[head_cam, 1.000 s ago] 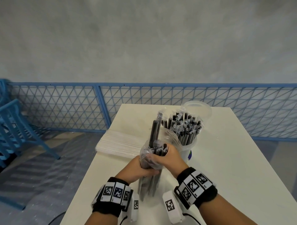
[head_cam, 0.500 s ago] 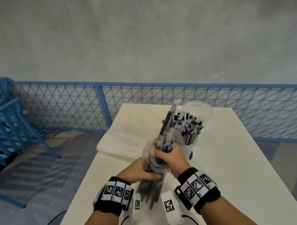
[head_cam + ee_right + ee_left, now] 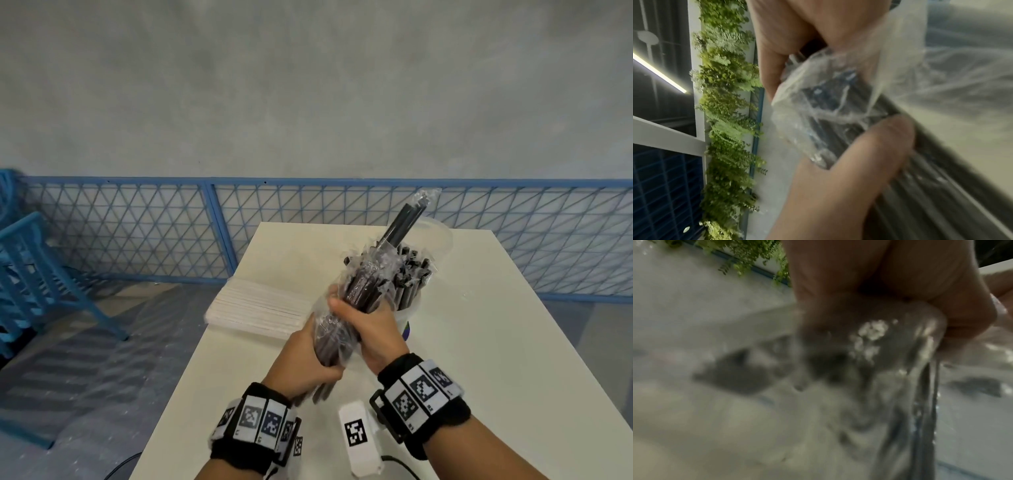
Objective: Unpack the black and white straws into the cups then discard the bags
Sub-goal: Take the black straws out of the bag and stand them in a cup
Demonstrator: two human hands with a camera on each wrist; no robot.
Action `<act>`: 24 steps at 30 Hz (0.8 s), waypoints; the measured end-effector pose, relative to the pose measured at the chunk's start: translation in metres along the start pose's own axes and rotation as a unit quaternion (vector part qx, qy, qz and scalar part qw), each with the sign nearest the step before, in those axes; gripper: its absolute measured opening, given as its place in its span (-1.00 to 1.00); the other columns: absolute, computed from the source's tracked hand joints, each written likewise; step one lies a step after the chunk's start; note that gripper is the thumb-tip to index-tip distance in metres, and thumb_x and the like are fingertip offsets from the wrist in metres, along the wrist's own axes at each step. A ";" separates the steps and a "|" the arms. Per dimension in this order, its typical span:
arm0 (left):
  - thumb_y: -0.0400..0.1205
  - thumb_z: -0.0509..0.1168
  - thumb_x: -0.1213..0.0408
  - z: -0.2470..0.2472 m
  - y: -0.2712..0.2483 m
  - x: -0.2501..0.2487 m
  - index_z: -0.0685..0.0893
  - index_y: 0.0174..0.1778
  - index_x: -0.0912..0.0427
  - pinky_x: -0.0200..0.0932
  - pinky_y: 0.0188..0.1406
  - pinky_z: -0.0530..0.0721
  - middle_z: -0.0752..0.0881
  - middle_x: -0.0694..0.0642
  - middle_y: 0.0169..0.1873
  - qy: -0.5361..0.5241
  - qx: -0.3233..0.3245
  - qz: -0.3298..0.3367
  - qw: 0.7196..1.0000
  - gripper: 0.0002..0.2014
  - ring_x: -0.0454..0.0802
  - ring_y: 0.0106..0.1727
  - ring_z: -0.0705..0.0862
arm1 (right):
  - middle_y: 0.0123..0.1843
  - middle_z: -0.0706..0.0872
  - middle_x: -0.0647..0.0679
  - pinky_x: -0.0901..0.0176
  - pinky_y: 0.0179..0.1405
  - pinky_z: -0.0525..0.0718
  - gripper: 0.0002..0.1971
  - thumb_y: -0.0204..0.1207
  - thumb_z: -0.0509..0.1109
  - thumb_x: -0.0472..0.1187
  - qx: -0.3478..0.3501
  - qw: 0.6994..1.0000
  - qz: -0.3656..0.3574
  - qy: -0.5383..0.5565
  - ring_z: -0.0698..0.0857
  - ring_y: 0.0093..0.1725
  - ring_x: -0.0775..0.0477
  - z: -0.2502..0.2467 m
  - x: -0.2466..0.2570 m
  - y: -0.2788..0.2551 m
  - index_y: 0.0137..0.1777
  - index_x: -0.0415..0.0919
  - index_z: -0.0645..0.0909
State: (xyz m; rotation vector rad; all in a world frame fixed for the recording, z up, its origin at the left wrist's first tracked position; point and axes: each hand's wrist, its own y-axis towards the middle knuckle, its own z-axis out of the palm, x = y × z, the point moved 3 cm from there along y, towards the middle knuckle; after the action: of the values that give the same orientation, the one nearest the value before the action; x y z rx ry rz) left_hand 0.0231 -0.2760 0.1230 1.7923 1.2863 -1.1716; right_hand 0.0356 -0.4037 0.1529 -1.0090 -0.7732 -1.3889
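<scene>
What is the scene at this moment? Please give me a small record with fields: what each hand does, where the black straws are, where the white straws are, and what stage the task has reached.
left hand: left hand grips the lower part of the bag of black straws
right hand: right hand grips the same bag higher up
bag: clear plastic, tilted toward the cup; a few straws stick out of its top
cup: cup already holds black straws
white straws: white straws lie flat at the table's left edge
stage: bag still holds straws; not yet discarded
</scene>
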 end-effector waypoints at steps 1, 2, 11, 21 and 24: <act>0.30 0.50 0.42 0.001 0.000 0.000 0.39 0.34 -0.08 -0.52 -0.10 0.62 0.75 -0.18 -0.07 0.006 0.000 0.000 1.000 -0.28 -0.42 -0.03 0.72 | 0.03 0.78 -0.23 -0.08 0.15 0.70 -0.56 0.17 0.60 -0.34 0.015 1.000 0.018 -0.001 0.74 0.10 -0.21 0.001 -0.004 -0.002 0.09 -0.32 0.67; 0.31 0.50 0.41 0.002 0.001 0.000 0.40 0.32 -0.09 -0.52 -0.10 0.62 0.75 -0.18 -0.08 0.009 0.001 -0.001 1.000 -0.30 -0.42 -0.03 0.72 | 0.03 0.77 -0.25 -0.10 0.16 0.69 -0.58 0.17 0.60 -0.35 0.015 0.999 0.030 0.001 0.73 0.11 -0.25 0.000 -0.006 -0.002 0.07 -0.33 0.68; 0.31 0.57 0.35 -0.005 0.004 0.010 0.58 0.00 -0.06 -0.54 -0.30 0.61 0.74 -0.18 -0.21 0.024 -0.024 -0.031 0.999 -0.56 -0.50 -0.23 0.70 | -0.18 0.77 -0.14 -0.06 0.05 0.72 -0.71 0.19 0.55 -0.25 -0.075 0.989 -0.034 0.122 0.74 -0.11 -0.13 -0.015 0.040 0.008 -0.08 -0.27 0.68; 0.44 0.44 0.49 -0.021 0.006 0.046 0.65 -0.11 0.19 -0.28 -0.28 0.62 0.74 0.06 -0.53 -0.067 -0.174 -0.122 0.975 -0.81 -0.25 -0.54 0.68 | -0.13 0.75 -0.11 -0.02 0.06 0.75 -0.87 0.39 0.49 -0.38 -0.192 0.960 -0.156 0.132 0.76 -0.13 -0.06 -0.035 0.097 0.010 -0.12 -0.24 0.61; 0.47 0.40 0.54 -0.027 0.006 0.049 0.63 -0.08 0.25 -0.40 -0.44 0.60 0.71 0.17 -0.46 -0.104 -0.223 -0.127 0.961 -0.82 -0.24 -0.60 0.66 | -0.14 0.75 -0.05 0.04 0.06 0.73 -0.83 0.36 0.52 -0.37 -0.213 0.949 -0.221 0.077 0.76 -0.10 -0.02 -0.035 0.112 0.006 -0.15 -0.15 0.62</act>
State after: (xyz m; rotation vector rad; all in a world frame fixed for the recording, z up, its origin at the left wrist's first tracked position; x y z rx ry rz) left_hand 0.0433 -0.2359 0.0895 1.1746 1.5375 -1.0618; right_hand 0.0446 -0.4826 0.2394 -1.0761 -0.6149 -2.0618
